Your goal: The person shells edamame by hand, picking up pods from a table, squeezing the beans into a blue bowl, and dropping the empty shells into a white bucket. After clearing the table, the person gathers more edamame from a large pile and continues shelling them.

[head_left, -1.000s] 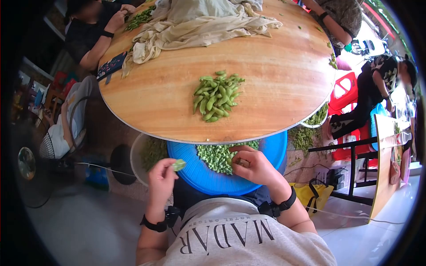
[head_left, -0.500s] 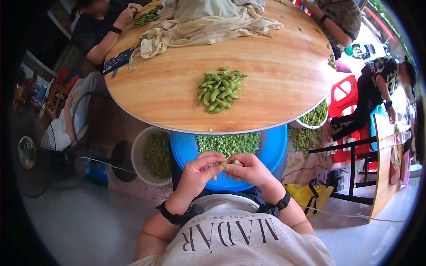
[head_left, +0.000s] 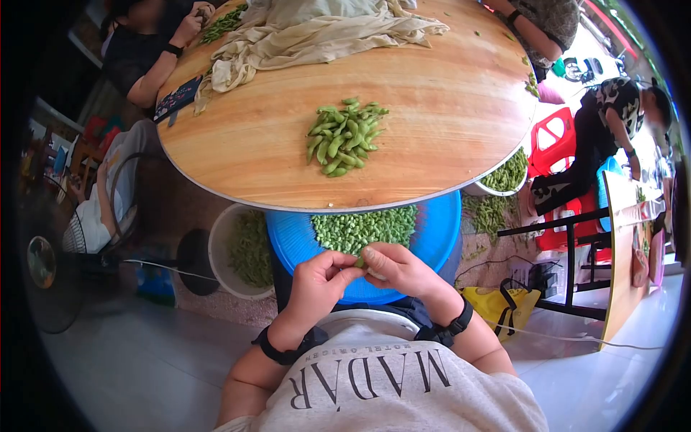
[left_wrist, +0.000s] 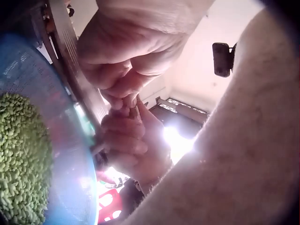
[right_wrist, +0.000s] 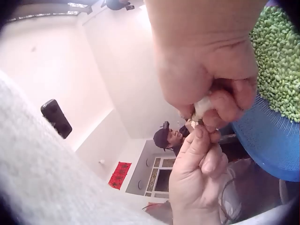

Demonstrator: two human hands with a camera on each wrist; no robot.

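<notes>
Both hands meet over the near side of a blue basket (head_left: 452,234) that holds shelled green beans (head_left: 367,227). A small green bean pod (head_left: 360,263) sits between the fingertips, mostly covered by them. My left hand (head_left: 322,282) pinches it between thumb and fingers. From the other side my right hand (head_left: 403,272) grips the pod's end, its fingertips against those of the left. A whitish wrap-like piece (right_wrist: 203,107) shows at the right thumb in the right wrist view. On the table beyond lies a pile of whole pods (head_left: 345,137).
The round wooden table (head_left: 237,155) overhangs the basket's far side. A pale bucket (head_left: 216,263) of green matter stands to the left, and a white tub (head_left: 504,173) of pods to the right. Pale cloth (head_left: 309,43) covers the table's far part. Other people sit around.
My left hand has come rightward with the pod from the basket's left side to meet the right hand. Over the last half second the hands stay together, and the right thumb has shifted over the pod.
</notes>
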